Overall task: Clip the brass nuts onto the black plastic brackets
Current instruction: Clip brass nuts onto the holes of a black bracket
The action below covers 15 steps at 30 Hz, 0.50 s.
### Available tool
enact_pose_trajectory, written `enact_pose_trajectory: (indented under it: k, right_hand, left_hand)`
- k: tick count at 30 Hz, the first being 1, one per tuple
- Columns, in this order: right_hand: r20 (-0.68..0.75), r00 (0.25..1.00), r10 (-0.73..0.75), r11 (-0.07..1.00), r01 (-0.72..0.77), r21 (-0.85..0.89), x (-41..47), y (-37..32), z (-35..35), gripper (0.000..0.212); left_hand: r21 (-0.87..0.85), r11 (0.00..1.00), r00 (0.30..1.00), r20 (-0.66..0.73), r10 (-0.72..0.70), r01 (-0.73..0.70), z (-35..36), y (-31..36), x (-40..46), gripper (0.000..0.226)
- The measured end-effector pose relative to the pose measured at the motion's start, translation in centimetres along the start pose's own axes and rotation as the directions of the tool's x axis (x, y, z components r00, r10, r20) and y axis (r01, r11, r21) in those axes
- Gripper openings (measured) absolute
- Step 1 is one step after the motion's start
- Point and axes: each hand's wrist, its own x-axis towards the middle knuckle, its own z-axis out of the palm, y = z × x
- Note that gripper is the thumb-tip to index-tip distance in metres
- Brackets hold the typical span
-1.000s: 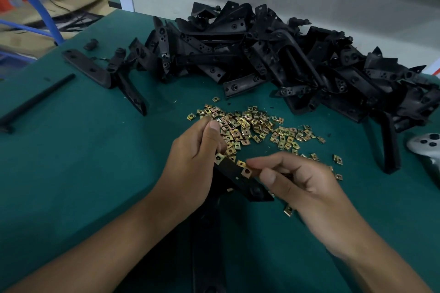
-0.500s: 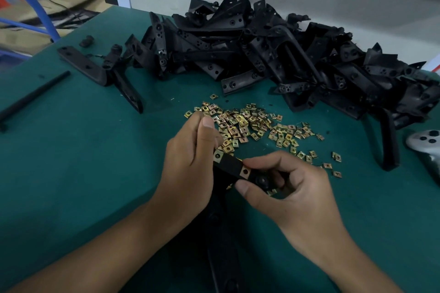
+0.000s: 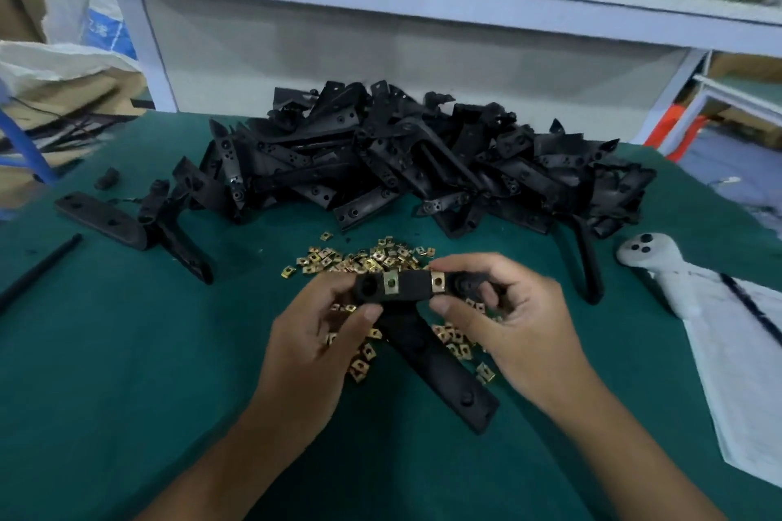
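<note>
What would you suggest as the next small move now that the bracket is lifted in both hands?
Probably set it aside and take a bare one from the pile. The held bracket already shows two brass nuts clipped on its bar, gripped between the left hand and right hand.

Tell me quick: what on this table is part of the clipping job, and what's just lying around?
Job: held bracket in left hand and right hand, two clipped nuts, loose brass nuts, bracket pile.
Lying about: black rod, white cloth, small black piece.
</note>
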Motion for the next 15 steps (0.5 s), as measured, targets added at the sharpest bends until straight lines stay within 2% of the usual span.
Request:
enact_pose_trajectory:
  k: [5, 8, 10, 13, 15]
  right_hand:
    - [-0.112, 0.993, -0.041, 0.992, 0.027, -0.127, -2.3, -2.4, -2.8, 0.027]
    - [-0.202, 0.976, -0.074, 0.985, 0.041, -0.165, -4.6, -3.5, -5.4, 0.026]
    - [-0.276, 0.959, -0.069, 0.982, 0.018, -0.185, -6.1, -4.1, -7.2, 0.024]
    - [-0.403, 0.913, -0.067, 0.975, -0.026, -0.222, -9.1, -5.0, -9.7, 0.025]
    - [-0.523, 0.851, -0.052, 0.975, -0.070, -0.210, -12.0, -5.3, -11.7, 0.026]
  left_hand:
    - [0.119, 0.992, 0.999, 0.004, 0.040, -0.040, 1.0, 2.2, -0.2, 0.017]
    - [0.117, 0.991, 0.997, 0.050, 0.056, -0.061, 3.3, 3.6, -0.3, 0.022]
    - [0.110, 0.992, 0.996, 0.062, 0.057, -0.064, 5.4, 4.9, -0.2, 0.015]
    - [0.060, 0.995, 0.990, 0.120, 0.068, -0.075, 9.6, 6.7, -0.7, 0.005]
    - [0.004, 0.996, 0.979, 0.185, 0.082, -0.084, 13.0, 8.1, -1.9, 0.019]
